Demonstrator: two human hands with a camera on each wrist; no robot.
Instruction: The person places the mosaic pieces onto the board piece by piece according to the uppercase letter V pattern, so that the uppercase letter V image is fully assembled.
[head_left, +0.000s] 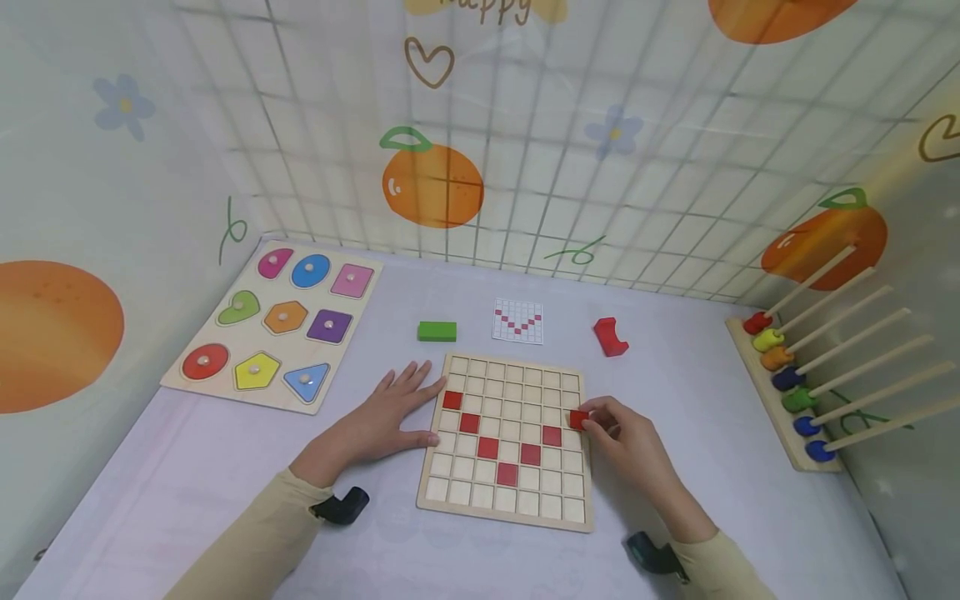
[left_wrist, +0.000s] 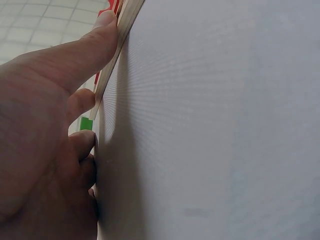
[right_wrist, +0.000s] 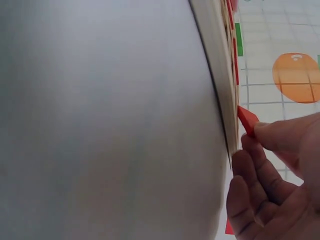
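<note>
A wooden grid board [head_left: 512,529] lies flat, with several red square tiles set in its cells in a V-like slant. Between thumb and index finger, my right hand [head_left: 626,433] pinches a red tile [head_left: 578,419] at the board's right edge. The right wrist view shows that red tile [right_wrist: 248,121] tilted, its lower edge right at the board surface. My left hand [head_left: 378,417] has its fingers spread on the table, thumb and index fingertips touching the board's left edge. Behind the board is a small card [head_left: 517,321] printed with a V of red squares on a grid.
A green block [head_left: 437,332] and a red block with a curved notch [head_left: 611,337] lie behind the board. At left rests a shape puzzle [head_left: 247,325] with knobbed pieces. On the right stands a wooden base [head_left: 750,367] with slanted pegs and coloured beads. A printed curtain hangs behind.
</note>
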